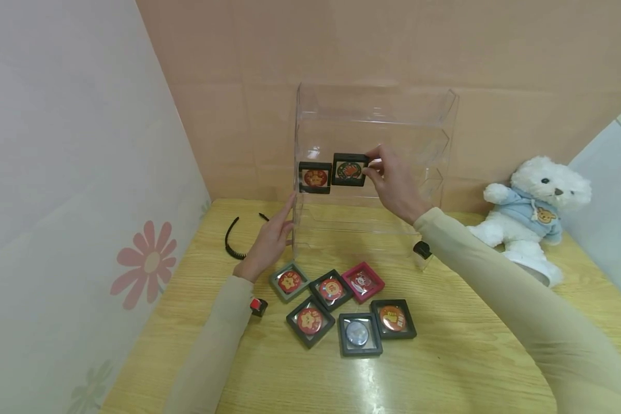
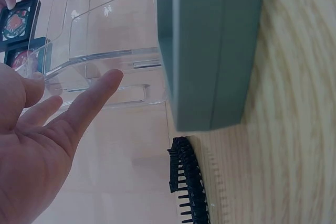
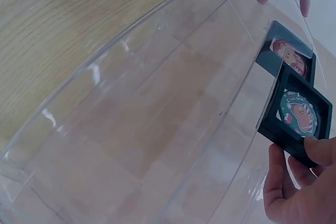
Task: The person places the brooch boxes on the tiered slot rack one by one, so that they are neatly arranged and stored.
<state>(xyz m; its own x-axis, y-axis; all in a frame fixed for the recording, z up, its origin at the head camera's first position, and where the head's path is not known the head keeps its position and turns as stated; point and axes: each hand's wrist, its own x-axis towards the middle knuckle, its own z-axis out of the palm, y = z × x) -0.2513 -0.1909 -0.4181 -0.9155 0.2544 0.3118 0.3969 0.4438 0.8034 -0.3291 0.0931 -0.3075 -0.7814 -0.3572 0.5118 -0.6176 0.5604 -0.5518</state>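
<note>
My right hand [image 1: 397, 185] pinches the right edge of a black square badge frame [image 1: 349, 170], which shows a round green and red badge. The thumb lies on its front in the right wrist view. Just left of it, another black frame [image 1: 315, 177] with a red badge stands on a tier of the clear tiered display rack [image 1: 372, 221]. At the rack's left side is my left hand [image 1: 267, 241], fingers extended and nothing gripped. Whether its fingertips press on the plastic is hard to tell.
Several framed badges lie on the wooden table before the rack, among them a pink frame [image 1: 363, 282] and a grey-green frame [image 1: 288, 282]. A black toothed headband [image 1: 231, 244] lies left of the rack. A white teddy bear [image 1: 533, 213] sits at the right.
</note>
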